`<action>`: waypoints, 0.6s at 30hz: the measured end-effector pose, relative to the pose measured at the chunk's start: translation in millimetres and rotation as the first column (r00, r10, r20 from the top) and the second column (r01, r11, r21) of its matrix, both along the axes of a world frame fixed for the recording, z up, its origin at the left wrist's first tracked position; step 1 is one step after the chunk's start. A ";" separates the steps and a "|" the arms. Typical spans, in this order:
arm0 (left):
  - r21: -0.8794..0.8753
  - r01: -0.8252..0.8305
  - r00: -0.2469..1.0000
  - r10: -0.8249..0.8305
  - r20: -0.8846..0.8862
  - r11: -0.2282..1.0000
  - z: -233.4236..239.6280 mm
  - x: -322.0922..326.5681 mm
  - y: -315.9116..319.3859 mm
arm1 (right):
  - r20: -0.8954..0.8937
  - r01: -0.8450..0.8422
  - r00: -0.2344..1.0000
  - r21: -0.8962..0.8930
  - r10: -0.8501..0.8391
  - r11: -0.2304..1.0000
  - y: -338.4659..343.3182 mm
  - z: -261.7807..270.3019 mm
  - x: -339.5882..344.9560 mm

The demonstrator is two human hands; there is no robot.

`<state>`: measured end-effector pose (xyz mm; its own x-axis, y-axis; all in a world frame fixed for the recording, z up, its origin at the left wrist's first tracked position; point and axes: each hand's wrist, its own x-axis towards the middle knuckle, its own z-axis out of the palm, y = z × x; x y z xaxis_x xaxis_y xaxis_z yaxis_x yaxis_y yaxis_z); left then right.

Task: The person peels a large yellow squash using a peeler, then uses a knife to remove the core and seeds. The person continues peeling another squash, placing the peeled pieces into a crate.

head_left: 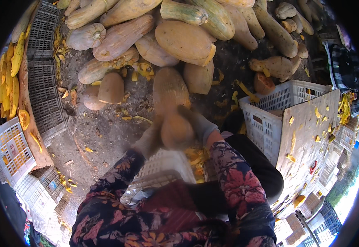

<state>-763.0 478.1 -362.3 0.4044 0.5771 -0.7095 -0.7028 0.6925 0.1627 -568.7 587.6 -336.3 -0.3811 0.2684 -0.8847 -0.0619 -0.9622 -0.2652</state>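
Both my hands wear pale, dirty work gloves and are blurred. A tan winter squash [178,131] is between them, its rounded end towards me. My left hand [149,137] presses its left side, and my right hand [198,122] grips its upper right side. A longer tan squash body [171,89] lies directly beyond; I cannot tell whether it is the same squash. Below my hands, between my legs, a white plastic crate [167,165] stands by yellow peelings [199,159].
A heap of large squashes [184,40] covers the ground ahead. At right, a white crate [263,123] stands against a wooden board [309,129] strewn with scraps. Dark-stained crates [43,77] line the left, beside a plank [28,123] and yellow peeled squashes [9,80].
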 end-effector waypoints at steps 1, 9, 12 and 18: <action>-0.004 0.004 0.989 -0.004 -0.146 1.000 -4.6 7.2 7.8 | 0.006 0.002 1.000 0.021 -0.002 1.000 0.3 -3.1 6.4; 0.031 -0.318 0.939 0.320 -0.123 0.947 -66.2 28.0 27.1 | 0.805 -0.814 0.480 0.261 0.349 0.519 -42.5 -29.7 -17.8; 0.075 -0.357 0.929 0.363 -0.078 0.931 -75.9 35.8 18.9 | 0.693 -0.815 0.543 0.299 0.475 0.496 -30.8 -17.2 -18.0; 0.194 -0.426 0.881 0.453 -0.133 0.884 -64.9 30.4 23.6 | 0.710 -0.905 0.419 0.279 0.567 0.320 -13.0 5.5 -24.6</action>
<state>-732.6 501.7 -427.2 -0.0347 0.7747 -0.6314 -0.8808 0.2748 0.3855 -593.3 574.6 -330.8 -0.3416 0.5419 -0.7679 0.8635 -0.1415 -0.4840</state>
